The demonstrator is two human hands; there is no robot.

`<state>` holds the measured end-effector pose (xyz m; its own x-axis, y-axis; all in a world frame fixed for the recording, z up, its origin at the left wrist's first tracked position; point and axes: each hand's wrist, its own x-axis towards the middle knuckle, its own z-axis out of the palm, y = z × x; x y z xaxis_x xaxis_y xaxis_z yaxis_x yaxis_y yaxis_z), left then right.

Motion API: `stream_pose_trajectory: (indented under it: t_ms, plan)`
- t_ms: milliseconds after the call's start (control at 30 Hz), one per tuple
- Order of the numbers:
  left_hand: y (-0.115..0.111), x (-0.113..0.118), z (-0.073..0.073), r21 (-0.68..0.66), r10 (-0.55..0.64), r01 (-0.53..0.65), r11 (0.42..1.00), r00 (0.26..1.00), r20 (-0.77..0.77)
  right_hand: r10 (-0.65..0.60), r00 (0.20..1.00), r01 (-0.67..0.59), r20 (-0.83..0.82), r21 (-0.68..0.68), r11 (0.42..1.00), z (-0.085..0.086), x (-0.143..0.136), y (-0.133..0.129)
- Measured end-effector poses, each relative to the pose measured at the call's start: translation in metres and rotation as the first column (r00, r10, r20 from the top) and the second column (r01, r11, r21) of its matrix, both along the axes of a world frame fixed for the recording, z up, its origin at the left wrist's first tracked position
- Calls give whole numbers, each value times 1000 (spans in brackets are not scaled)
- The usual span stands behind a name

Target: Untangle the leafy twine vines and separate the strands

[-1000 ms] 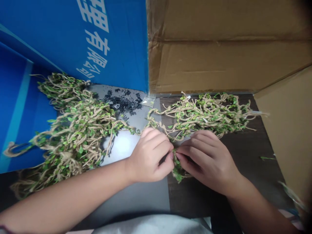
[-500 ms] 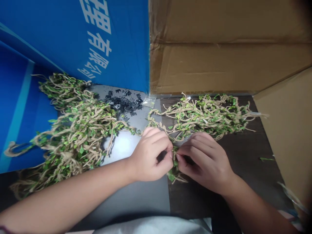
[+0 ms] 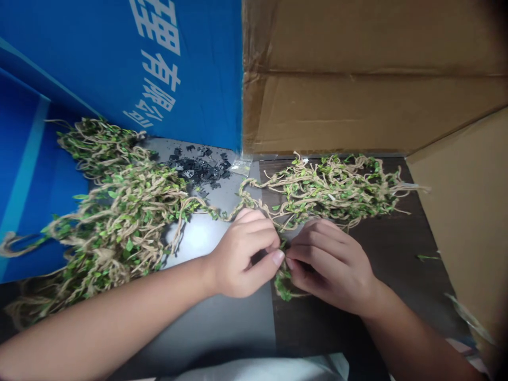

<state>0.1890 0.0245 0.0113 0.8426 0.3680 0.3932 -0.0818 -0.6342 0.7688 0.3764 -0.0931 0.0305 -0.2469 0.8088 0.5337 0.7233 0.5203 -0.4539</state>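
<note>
Close together above the seam of the grey and dark surfaces, my left hand (image 3: 250, 254) and my right hand (image 3: 331, 264) pinch a leafy twine garland (image 3: 282, 283). Thumb and bent forefinger meet on both sides, and the exact pinch spot is partly hidden by the fingers. The garland is tan jute cord with small green leaves. Part of its cord runs away behind my left hand toward a large tangled heap of leafy twine (image 3: 130, 211) on the left. A smaller pile of leafy twine (image 3: 337, 188) lies just beyond my right hand.
Many black plastic chips (image 3: 202, 166) are scattered on the grey sheet (image 3: 222, 328), beside a small clear plastic bag (image 3: 241, 166). A blue printed panel (image 3: 198, 74) and a brown cardboard wall (image 3: 357, 111) enclose the back. A leaf sprig (image 3: 427, 257) lies at right.
The fingers have shifted slightly at the pinch, the left thumb now higher and more visible. The garland's lower end has turned a little. The whole view has slid slightly left.
</note>
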Motion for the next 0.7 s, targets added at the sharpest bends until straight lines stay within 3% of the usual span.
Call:
stream_pose_trajectory:
  t_ms: [167,300,567,700]
  plan:
    - [0,3,1,21,-25,25,999,1000,-11,22,997,-23,73,19,1000,1,6,-2]
    - [-1,5,2,8,27,-27,1000,1000,7,13,991,-18,133,36,999,2,9,-4]
    - [-1,5,1,34,-6,6,999,1000,13,74,991,-74,108,-6,997,3,11,-4]
    - [-1,6,0,34,25,-26,999,999,33,33,997,-29,75,-46,998,3,12,-2]
